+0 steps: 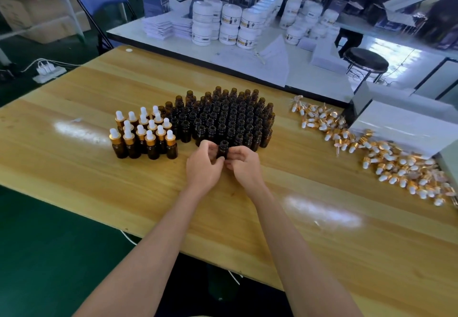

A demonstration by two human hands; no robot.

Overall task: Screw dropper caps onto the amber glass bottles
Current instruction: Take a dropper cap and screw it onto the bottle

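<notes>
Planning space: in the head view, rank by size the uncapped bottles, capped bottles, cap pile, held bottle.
1. Uncapped bottles and cap pile: alike, unranked.
2. Capped bottles.
3. Held bottle.

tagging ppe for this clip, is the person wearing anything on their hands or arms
No. The left hand and right hand are bare: no gloves, rings or watch show. The left forearm and right forearm are bare too, with no sleeve in view down to the frame's lower edge.
</notes>
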